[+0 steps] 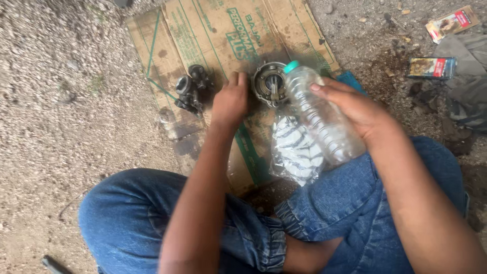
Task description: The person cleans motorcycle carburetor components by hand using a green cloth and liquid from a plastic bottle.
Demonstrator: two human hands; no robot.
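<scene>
Seen from above, seated cross-legged in blue jeans on gravel ground. Flattened cardboard spread ahead, stained dark with oil.

Right hand wrapped around a clear plastic bottle, grip clamped on its ribbed body. Bottle tilted, teal cap pointing forward and down, right over a round metal part lying on the cardboard.

Left hand resting knuckles-up just beside the round part, at its left edge, fingers curled forward; whether that grip pinches anything cannot be told.

Dark metal assembly on the cardboard, near the left hand's far side. Clear bag with striped contents lying under the bottle, between the knees. Two small printed cartons and grey cloth on the ground, well off to the right.
</scene>
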